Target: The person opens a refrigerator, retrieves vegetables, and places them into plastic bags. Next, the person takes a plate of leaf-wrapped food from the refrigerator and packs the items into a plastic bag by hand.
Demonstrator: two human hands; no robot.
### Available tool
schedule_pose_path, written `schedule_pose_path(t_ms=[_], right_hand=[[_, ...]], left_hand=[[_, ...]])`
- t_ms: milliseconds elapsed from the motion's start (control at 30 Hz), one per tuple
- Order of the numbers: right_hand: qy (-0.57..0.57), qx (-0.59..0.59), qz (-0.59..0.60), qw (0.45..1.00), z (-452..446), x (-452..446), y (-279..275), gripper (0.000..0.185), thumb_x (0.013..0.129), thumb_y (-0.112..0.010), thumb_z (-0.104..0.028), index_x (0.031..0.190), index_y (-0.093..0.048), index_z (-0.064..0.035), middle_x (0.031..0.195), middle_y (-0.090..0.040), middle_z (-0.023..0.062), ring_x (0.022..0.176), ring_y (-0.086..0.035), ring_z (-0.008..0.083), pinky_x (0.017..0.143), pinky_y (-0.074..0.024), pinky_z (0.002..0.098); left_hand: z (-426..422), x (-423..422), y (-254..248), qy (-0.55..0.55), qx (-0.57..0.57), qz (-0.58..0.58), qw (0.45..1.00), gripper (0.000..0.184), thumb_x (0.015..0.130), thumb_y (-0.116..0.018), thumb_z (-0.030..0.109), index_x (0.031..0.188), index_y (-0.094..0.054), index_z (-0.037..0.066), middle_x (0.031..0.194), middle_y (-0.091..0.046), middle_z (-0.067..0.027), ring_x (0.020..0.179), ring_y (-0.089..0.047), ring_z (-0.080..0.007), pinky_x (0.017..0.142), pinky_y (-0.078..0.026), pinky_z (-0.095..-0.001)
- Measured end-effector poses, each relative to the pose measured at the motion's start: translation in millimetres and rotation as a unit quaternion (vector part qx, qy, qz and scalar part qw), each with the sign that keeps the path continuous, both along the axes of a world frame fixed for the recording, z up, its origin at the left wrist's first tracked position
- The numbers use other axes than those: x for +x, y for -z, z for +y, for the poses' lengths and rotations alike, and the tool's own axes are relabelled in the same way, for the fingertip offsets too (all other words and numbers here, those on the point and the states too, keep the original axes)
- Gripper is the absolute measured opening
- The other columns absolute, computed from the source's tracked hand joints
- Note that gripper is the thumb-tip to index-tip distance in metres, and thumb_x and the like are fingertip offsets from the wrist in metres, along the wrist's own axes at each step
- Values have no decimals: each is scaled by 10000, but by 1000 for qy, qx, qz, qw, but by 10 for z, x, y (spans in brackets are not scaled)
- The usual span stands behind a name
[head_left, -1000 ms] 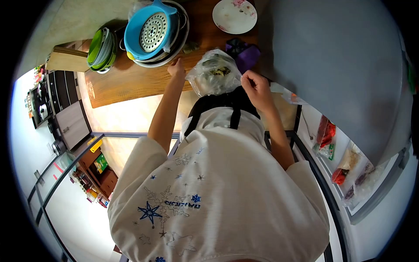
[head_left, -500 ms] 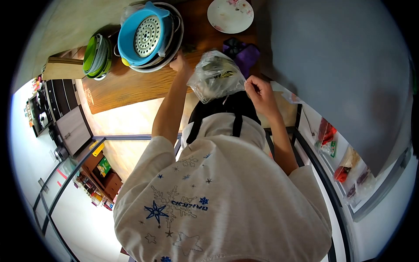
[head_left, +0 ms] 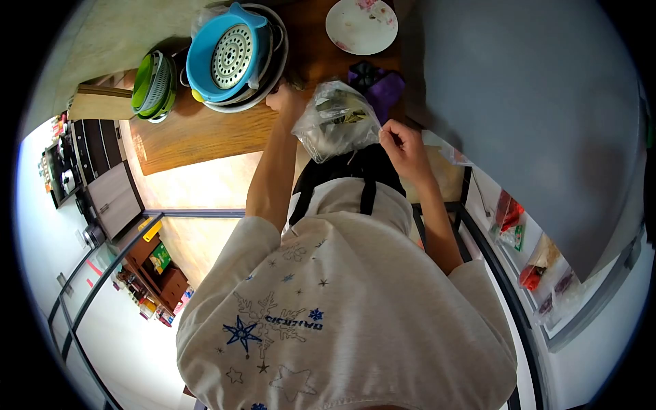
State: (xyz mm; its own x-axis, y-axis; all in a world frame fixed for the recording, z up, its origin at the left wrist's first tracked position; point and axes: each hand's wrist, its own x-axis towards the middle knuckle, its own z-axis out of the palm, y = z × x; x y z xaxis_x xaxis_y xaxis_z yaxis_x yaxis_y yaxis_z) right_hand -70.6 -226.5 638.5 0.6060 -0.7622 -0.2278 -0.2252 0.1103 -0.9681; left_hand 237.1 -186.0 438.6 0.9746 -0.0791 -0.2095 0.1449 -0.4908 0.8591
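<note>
My right hand point(head_left: 404, 145) pinches the rim of a clear plastic bag point(head_left: 326, 137). Dark green leafy-looking stuff shows inside the bag, at the table's near edge. My left hand point(head_left: 283, 100) is at the wooden table, between the bag and a stack of basins. Its fingers are curled, and a small dark greenish piece shows by the fingertips; what they hold is hard to make out. Behind the bag lies a purple and black cloth-like item point(head_left: 383, 89).
A blue colander point(head_left: 198, 65) tops the basin stack, with green baskets point(head_left: 143, 85) to its left. A floral plate point(head_left: 362, 27) sits at the back of the wooden table point(head_left: 198, 140). A large grey panel point(head_left: 519, 102) rises on the right.
My left hand has shifted slightly, with a greenish bit now showing near its fingertips. My right hand keeps its pinch on the bag, moving slightly left.
</note>
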Motion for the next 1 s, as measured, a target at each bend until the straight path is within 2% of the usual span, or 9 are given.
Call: schedule_pose_path(t_ms=[167, 267, 467, 567, 600, 633, 767, 900, 1000], right_hand=[[2, -4, 3, 1000, -11, 24, -38, 203, 968, -600, -133, 828, -544, 3, 668, -481, 4, 593, -409, 58, 538, -348, 255], [-6, -7, 8, 1000, -27, 31, -79, 196, 964, -600, -129, 832, -545, 5, 666, -480, 9, 598, -417, 61, 539, -353, 259], [-20, -14, 5, 1000, -40, 51, -76, 189, 960, -601, -124, 832, -545, 4, 661, -484, 16, 602, -427, 69, 548, -367, 263], [-22, -16, 8, 1000, -48, 42, -6, 182, 953, -606, -118, 832, -545, 4, 663, -486, 20, 604, -429, 74, 551, -370, 266], [-21, -17, 2, 1000, -53, 48, 2, 180, 952, -607, -117, 834, -546, 5, 664, -490, 23, 605, -432, 77, 552, -373, 267], [-20, -18, -4, 1000, -57, 56, 7, 178, 950, -608, -116, 836, -547, 6, 665, -493, 26, 606, -434, 80, 554, -375, 269], [-32, -20, 13, 999, -81, 111, -96, 173, 947, -610, -114, 840, -550, 9, 670, -507, 45, 607, -443, 99, 559, -389, 276], [-43, -19, 14, 999, -66, 142, -65, 178, 943, -614, -114, 838, -547, 13, 670, -508, 61, 604, -447, 116, 564, -398, 282], [-50, -19, 19, 998, -73, 165, -79, 178, 940, -614, -111, 834, -545, 16, 670, -502, 68, 601, -447, 121, 565, -399, 286]], left_hand=[[154, 14, -23, 37, 48, -34, 998, 318, 808, -804, 266, 940, -758, -20, 893, -759, -140, 830, -712, -273, 815, -529, -396], [230, -17, -114, 81, 102, -94, 987, 316, 833, -775, 307, 884, -763, -5, 794, -743, -151, 778, -721, -311, 776, -536, -418], [434, 0, 40, 119, 134, -174, 968, 289, 862, -752, 287, 882, -750, -2, 744, -725, -162, 667, -698, -301, 662, -527, -412], [609, -53, -157, 131, 89, -119, 980, 277, 879, -747, 276, 872, -742, 0, 702, -710, -156, 595, -671, -282, 600, -510, -401], [713, -30, -173, 141, 102, -187, 967, 318, 897, -769, 309, 881, -743, -7, 562, -583, -28, 502, -484, -85, 475, -380, -293], [837, 13, -202, 158, 92, -195, 963, 305, 905, -766, 298, 880, -742, -5, 552, -538, -14, 502, -443, -81, 469, -350, -294], [1043, -148, -1347, 208, 78, -228, 948, 236, 935, -747, 241, 879, -740, 12, 542, -358, 39, 518, -293, -70, 457, -239, -292], [1031, -434, -2459, 297, 190, -229, 907, 125, 892, -771, 175, 877, -754, 52, 525, -397, -29, 479, -311, -115, 459, -284, -298], [962, -652, -2866, 348, 111, -259, 894, 119, 880, -786, 146, 898, -756, 32, 552, -328, 16, 519, -250, -71, 473, -219, -280]])
